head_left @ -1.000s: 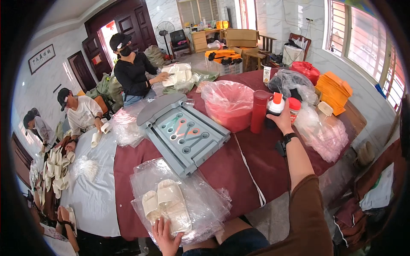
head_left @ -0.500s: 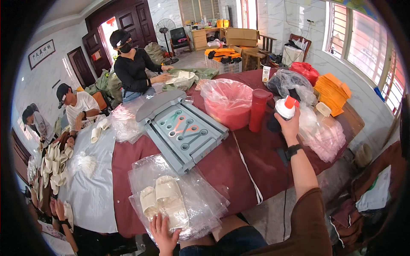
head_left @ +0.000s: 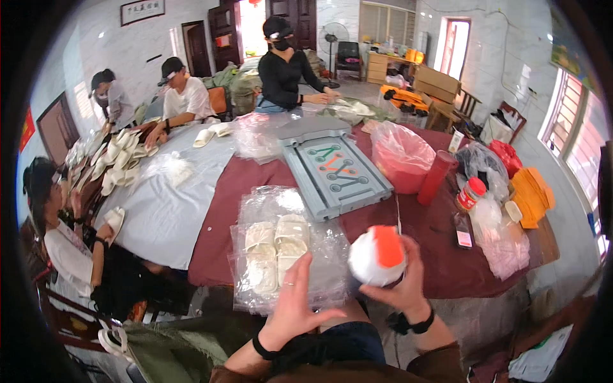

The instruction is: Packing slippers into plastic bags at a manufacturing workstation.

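Note:
My right hand (head_left: 406, 287) grips a bottle (head_left: 378, 256) with a white rounded top and an orange-red cap piece, held above the table's front edge. The rest of the bottle is mostly hidden below its top. My left hand (head_left: 295, 313) is raised with thumb and fingers apart, holding nothing. Just beyond it lies a pair of cream slippers (head_left: 276, 251) in a clear plastic bag, on a stack of clear bags (head_left: 322, 281). My left fingers overlap the slippers in the view; whether they touch cannot be told.
A grey plastic board (head_left: 335, 167) stands beyond the bags. Right of it are a pink bin (head_left: 402, 165), a red thermos (head_left: 437, 179), a red-lidded jar (head_left: 471, 193), a phone (head_left: 462, 230) and orange packages (head_left: 531, 196). Co-workers sit and stand at left and far side, near piled slippers (head_left: 118, 156).
My right hand has brought the bottle from the table's right side toward me. My left hand has lifted off the bagged slippers. The view has swung left.

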### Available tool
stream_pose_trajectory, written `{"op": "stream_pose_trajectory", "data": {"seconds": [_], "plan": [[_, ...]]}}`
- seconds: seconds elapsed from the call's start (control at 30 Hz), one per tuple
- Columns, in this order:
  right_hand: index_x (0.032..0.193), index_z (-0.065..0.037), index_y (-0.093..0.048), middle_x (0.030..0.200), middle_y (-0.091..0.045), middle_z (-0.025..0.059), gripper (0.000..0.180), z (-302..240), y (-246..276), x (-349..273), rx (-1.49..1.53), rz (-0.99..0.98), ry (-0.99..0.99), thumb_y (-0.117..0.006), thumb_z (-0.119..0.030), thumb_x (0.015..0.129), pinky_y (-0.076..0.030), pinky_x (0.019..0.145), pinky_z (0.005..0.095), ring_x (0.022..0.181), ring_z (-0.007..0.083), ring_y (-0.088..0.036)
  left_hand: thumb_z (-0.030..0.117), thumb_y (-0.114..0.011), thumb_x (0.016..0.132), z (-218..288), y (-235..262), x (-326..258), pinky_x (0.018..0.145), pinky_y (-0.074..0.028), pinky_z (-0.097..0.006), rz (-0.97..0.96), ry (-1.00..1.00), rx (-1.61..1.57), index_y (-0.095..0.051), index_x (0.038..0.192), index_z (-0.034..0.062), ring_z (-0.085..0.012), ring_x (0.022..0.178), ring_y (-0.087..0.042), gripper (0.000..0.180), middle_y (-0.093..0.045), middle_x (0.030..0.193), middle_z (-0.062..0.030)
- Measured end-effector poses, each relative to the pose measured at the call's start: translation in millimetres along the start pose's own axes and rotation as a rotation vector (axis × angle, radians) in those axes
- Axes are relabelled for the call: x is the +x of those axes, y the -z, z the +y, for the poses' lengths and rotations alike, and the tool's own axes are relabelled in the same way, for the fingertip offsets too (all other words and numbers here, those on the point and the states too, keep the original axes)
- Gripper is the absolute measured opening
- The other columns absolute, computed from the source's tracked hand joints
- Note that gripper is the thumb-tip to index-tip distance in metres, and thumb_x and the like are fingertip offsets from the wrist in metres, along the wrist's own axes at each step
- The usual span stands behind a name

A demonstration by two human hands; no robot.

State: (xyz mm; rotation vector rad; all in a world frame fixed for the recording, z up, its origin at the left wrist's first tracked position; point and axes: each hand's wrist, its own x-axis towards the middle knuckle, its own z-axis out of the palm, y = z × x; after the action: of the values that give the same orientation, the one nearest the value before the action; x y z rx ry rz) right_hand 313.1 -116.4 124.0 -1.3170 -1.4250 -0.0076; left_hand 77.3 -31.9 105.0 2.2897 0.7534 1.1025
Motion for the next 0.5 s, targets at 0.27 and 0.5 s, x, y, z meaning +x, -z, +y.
{"op": "stream_pose_trajectory", "data": {"seconds": [0.27, 0.5], "plan": [[0.131, 0.001, -0.048, 0.114, -0.061, 0.0205, 0.098, -86, -67, -26, 0.181, -0.245, 0.031, -0.094, -0.046, 0.059, -0.051, 0.088, 0.0419, 0.103, 0.0359, -0.065, 0.032, -0.095, 0.062, 7, 11, -65, 0.108, -0.043, -0.042, 0.076, 0.272, -0.552, -0.019, 0.15, -0.0042, -0.0282, 0.127, -0.056, 0.122, -0.053, 0.139, -0.0193], [0.14, -0.002, -0.044, 0.141, -0.047, 0.0226, 0.097, -99, -61, -17, 0.144, -0.407, 0.18, -0.086, -0.052, 0.069, -0.043, 0.104, 0.0463, 0.127, 0.0401, -0.051, 0.028, -0.097, 0.061, -1, 13, -90, 0.103, -0.047, -0.04, 0.148, 0.275, -0.696, -0.035, 0.141, -0.0021, -0.0237, 0.123, -0.057, 0.106, -0.054, 0.135, -0.0168]]}}
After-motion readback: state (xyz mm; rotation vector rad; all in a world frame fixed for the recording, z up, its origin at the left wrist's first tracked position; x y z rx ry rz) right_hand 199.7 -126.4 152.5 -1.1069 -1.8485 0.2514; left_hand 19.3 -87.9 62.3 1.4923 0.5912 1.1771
